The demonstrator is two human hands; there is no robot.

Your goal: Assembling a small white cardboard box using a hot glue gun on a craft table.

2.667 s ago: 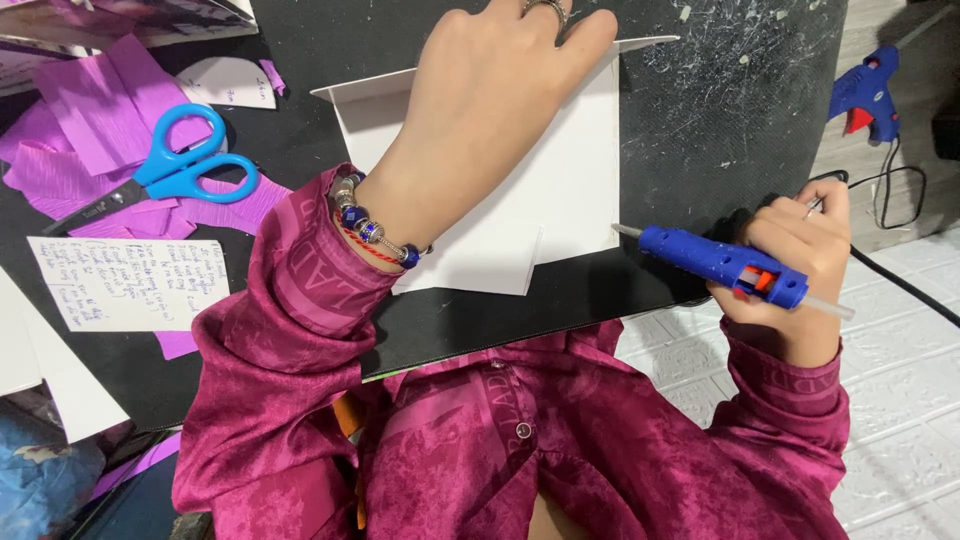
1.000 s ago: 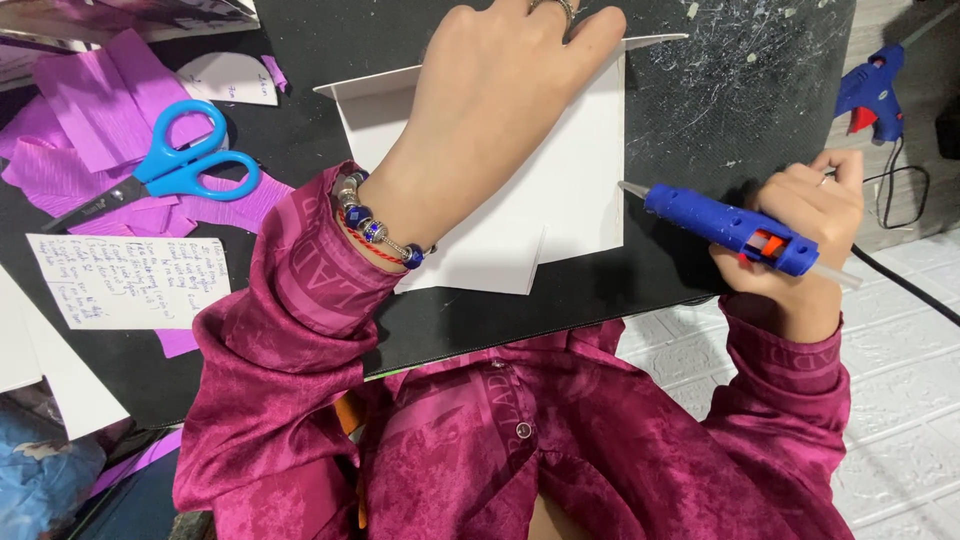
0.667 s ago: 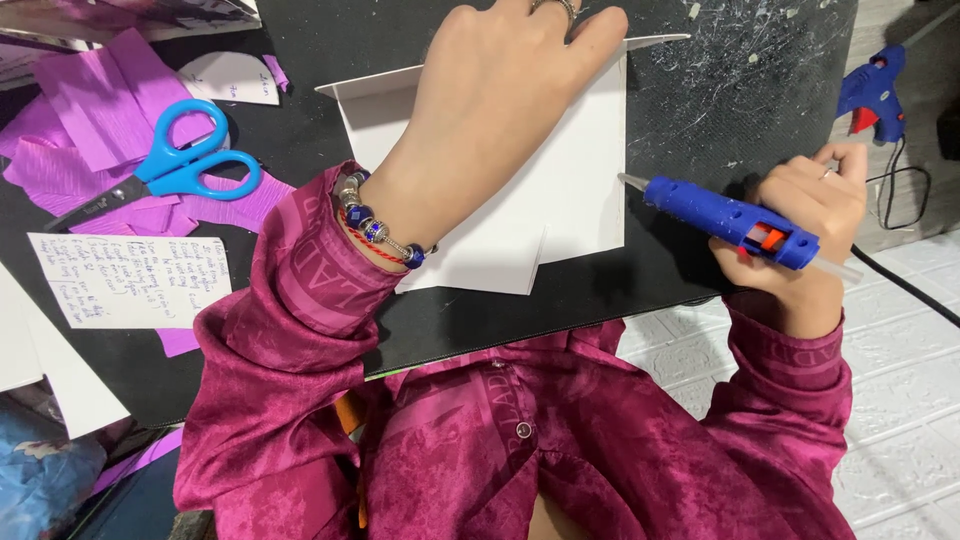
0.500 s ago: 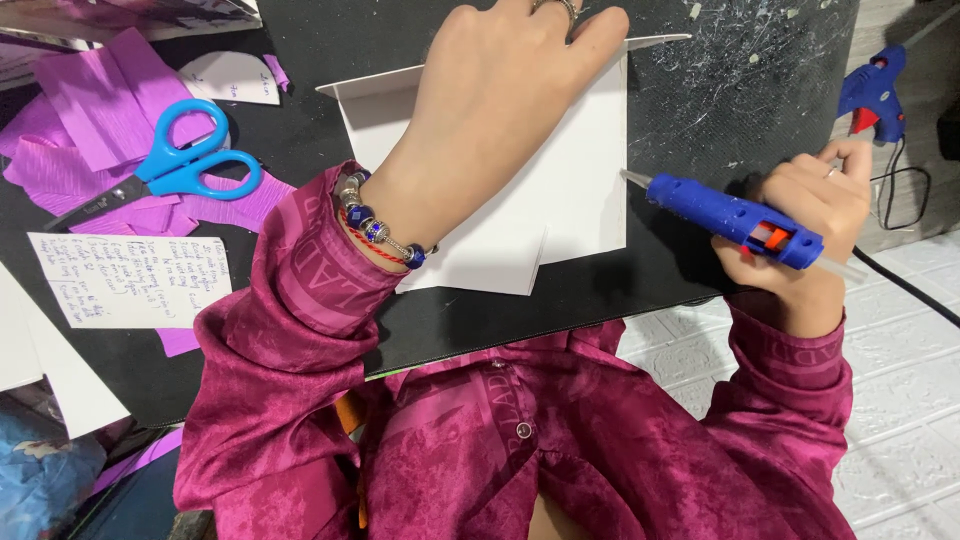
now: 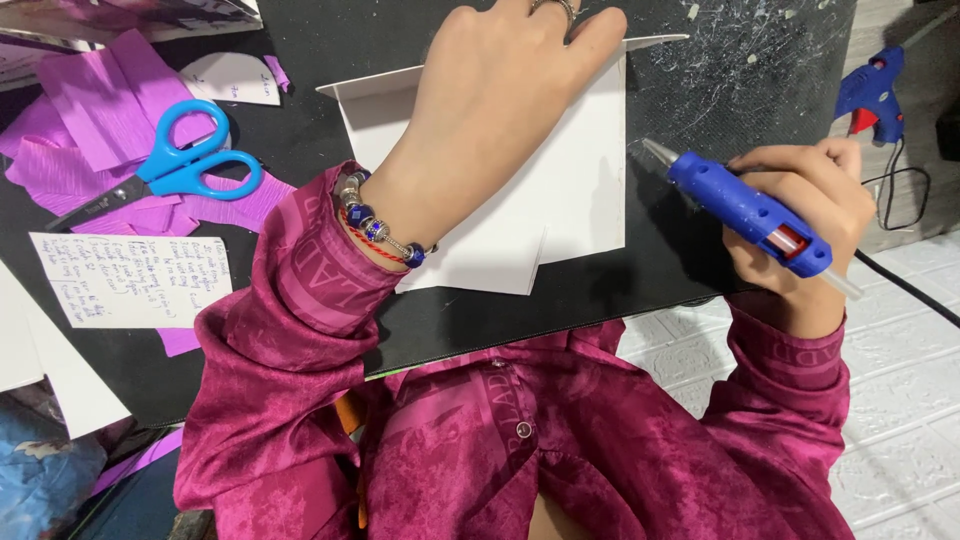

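Note:
My left hand (image 5: 490,110) lies flat on a folded white card (image 5: 560,190) on the black board (image 5: 620,300), pressing it down; a beaded bracelet sits on that wrist. My right hand (image 5: 810,210) grips a blue glue gun (image 5: 745,210) with its metal nozzle pointing left, just off the card's right edge and apart from it. A glue stick pokes out of the gun's rear.
Blue-handled scissors (image 5: 170,165) lie on purple crepe paper (image 5: 90,110) at the left. A handwritten white note (image 5: 130,280) sits below them. A second blue glue gun (image 5: 870,90) with a black cord rests at the far right on a white brick-patterned surface (image 5: 900,400).
My right hand has raised the glue gun and brought its nozzle up beside the card's right edge. The left hand has stayed pressed on the card.

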